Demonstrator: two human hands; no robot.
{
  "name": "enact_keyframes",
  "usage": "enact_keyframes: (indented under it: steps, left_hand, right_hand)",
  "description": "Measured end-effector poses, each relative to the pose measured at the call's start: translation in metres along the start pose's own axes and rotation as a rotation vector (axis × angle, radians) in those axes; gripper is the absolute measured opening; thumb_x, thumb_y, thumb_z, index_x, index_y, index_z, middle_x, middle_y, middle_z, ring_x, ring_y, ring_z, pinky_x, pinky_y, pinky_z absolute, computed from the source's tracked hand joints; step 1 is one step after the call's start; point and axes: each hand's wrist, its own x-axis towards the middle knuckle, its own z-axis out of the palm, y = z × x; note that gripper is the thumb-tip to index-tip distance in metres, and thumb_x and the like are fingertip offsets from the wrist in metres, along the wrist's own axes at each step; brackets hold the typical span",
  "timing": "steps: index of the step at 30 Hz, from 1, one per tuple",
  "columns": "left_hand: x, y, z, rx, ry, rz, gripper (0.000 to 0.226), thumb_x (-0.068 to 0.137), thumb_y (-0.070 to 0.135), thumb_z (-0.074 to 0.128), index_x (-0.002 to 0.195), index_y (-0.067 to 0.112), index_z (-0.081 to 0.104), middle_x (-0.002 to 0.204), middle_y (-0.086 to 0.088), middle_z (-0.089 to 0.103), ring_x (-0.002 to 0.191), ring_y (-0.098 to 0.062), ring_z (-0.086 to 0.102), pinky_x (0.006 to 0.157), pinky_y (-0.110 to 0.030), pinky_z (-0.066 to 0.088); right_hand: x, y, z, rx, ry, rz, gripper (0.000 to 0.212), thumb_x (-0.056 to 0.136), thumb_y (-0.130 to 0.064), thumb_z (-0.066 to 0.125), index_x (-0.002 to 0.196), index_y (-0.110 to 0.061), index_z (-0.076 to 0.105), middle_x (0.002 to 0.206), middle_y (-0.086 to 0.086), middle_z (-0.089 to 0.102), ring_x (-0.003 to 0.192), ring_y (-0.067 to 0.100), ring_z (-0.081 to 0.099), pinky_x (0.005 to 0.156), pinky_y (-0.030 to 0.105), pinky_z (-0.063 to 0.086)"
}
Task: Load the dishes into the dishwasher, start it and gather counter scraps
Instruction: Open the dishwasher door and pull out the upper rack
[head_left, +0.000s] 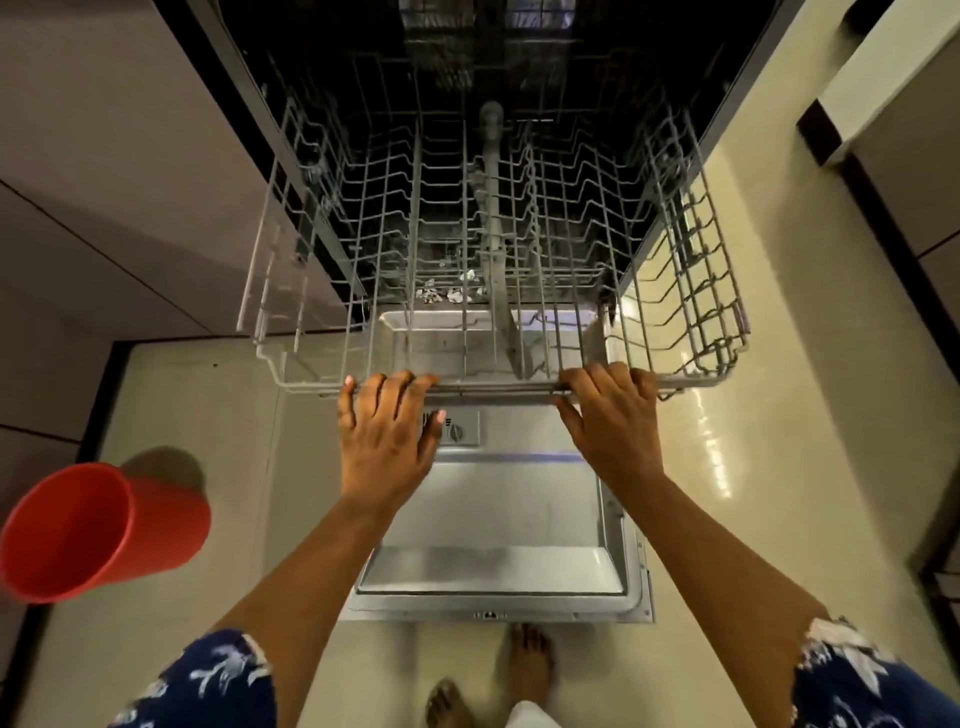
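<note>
Grey wire rack (498, 387), drawn out of the dishwasher (322, 171) and standing above the lowered door (498, 519). Both of my hands are on its front rail, well apart.

Left hand (387, 431): fingers bent over the rail near the rack's left half, held close together, with the little finger's tip showing at the outer side. The thumb (439, 420) lies apart from them, below the rail.

Right hand (613, 410): fingers curled over the rail so that only the knuckles show and the tips are hidden behind the wire. The thumb (569, 415) points inward, under the rail.

Through the rack's wires, a few small pale scraps (447, 293) lie low in the dark tub; what they are I cannot tell.

On the door's inner face, just below my left thumb, sits the dispenser (460, 428) with its round knob.

Red cup (98, 530): at the far left, upright but seen at a slant, its mouth towards me, casting a round shadow. Whether it stands on the cream floor (753, 415) or on something higher I cannot tell.

My bare feet (527, 665) stand just before the door's near edge. Blue flowered sleeves (208, 686) frame both lower corners.
</note>
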Motion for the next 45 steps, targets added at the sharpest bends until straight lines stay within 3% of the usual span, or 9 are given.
enact_keyframes:
  steps: [6, 10, 16, 21, 28, 34, 38, 41, 45]
  left_hand:
    - [0.009, -0.003, -0.009, 0.039, -0.078, 0.048, 0.035, 0.094, 0.046, 0.036, 0.109, 0.023, 0.058, 0.098, 0.001, 0.063, 0.089, -0.023, 0.058, 0.087, -0.043, 0.039]
    - [0.013, -0.007, -0.014, 0.014, -0.015, 0.098, 0.03, 0.096, 0.036, 0.037, 0.098, 0.02, 0.062, 0.086, 0.002, 0.065, 0.076, -0.023, 0.058, 0.074, -0.037, 0.038]
    - [-0.016, 0.005, -0.009, -0.041, 0.049, 0.048, 0.029, 0.092, 0.033, 0.041, 0.092, 0.017, 0.066, 0.088, 0.0, 0.066, 0.078, -0.024, 0.059, 0.079, -0.034, 0.03]
    - [-0.018, 0.002, -0.007, -0.064, 0.044, 0.042, 0.03, 0.091, 0.032, 0.041, 0.09, 0.018, 0.067, 0.085, 0.001, 0.066, 0.08, -0.021, 0.054, 0.079, -0.033, 0.028]
    - [-0.027, -0.004, -0.004, -0.006, 0.017, 0.059, 0.031, 0.093, 0.033, 0.04, 0.085, 0.017, 0.064, 0.082, -0.001, 0.065, 0.072, -0.026, 0.057, 0.073, -0.035, 0.029]
    - [-0.028, 0.006, -0.022, 0.034, -0.356, 0.012, 0.041, 0.089, 0.05, 0.037, 0.102, 0.02, 0.063, 0.1, -0.003, 0.061, 0.089, -0.026, 0.057, 0.087, -0.041, 0.031]
    - [-0.002, 0.002, -0.059, -0.126, -0.72, 0.016, 0.051, 0.089, 0.054, 0.039, 0.129, 0.025, 0.051, 0.131, -0.003, 0.052, 0.122, -0.027, 0.047, 0.104, -0.043, 0.027]
    - [0.014, -0.013, -0.091, -0.246, -0.74, -0.041, 0.053, 0.094, 0.049, 0.045, 0.143, 0.031, 0.035, 0.151, 0.0, 0.033, 0.138, -0.023, 0.03, 0.113, -0.038, 0.015]
    - [0.035, -0.074, -0.152, -0.416, -0.343, -0.204, 0.046, 0.089, 0.044, 0.046, 0.132, 0.026, 0.051, 0.137, 0.001, 0.05, 0.128, -0.022, 0.043, 0.111, -0.042, 0.027]
  right_hand:
    - [0.003, 0.0, -0.005, 0.072, -0.147, -0.029, 0.022, 0.078, -0.037, 0.073, 0.083, -0.017, 0.065, 0.072, -0.001, 0.066, 0.066, 0.022, 0.062, 0.072, 0.036, 0.047]
    - [0.007, 0.003, -0.01, 0.139, -0.172, -0.03, 0.019, 0.086, -0.032, 0.064, 0.083, -0.013, 0.067, 0.069, 0.001, 0.066, 0.063, 0.023, 0.062, 0.07, 0.037, 0.05]
    - [-0.022, 0.006, -0.013, 0.1, -0.115, -0.039, 0.019, 0.082, -0.033, 0.065, 0.081, -0.014, 0.069, 0.069, 0.001, 0.066, 0.062, 0.021, 0.06, 0.065, 0.034, 0.047]
    - [-0.026, 0.002, -0.012, 0.099, -0.161, -0.01, 0.038, 0.089, -0.044, 0.041, 0.081, -0.018, 0.068, 0.069, -0.003, 0.063, 0.063, 0.018, 0.058, 0.066, 0.034, 0.045]
    - [-0.035, -0.012, -0.012, 0.07, -0.261, 0.046, 0.036, 0.089, -0.048, 0.044, 0.081, -0.022, 0.068, 0.068, -0.006, 0.062, 0.064, 0.017, 0.056, 0.068, 0.033, 0.045]
    - [-0.02, -0.012, -0.032, 0.12, -0.584, 0.108, 0.042, 0.093, -0.049, 0.035, 0.098, -0.021, 0.066, 0.089, -0.001, 0.067, 0.088, 0.022, 0.059, 0.089, 0.043, 0.041]
    - [0.0, -0.015, -0.063, 0.114, -0.805, 0.14, 0.042, 0.098, -0.046, 0.03, 0.118, -0.021, 0.057, 0.117, 0.002, 0.058, 0.113, 0.022, 0.049, 0.1, 0.042, 0.032]
    - [0.027, -0.043, -0.09, 0.142, -0.635, 0.193, 0.034, 0.096, -0.041, 0.043, 0.114, -0.018, 0.06, 0.112, 0.006, 0.057, 0.108, 0.027, 0.05, 0.09, 0.043, 0.041]
    - [0.095, -0.113, -0.108, 0.251, -0.365, 0.031, 0.025, 0.09, -0.032, 0.052, 0.1, -0.015, 0.066, 0.095, 0.005, 0.06, 0.091, 0.029, 0.057, 0.074, 0.041, 0.048]
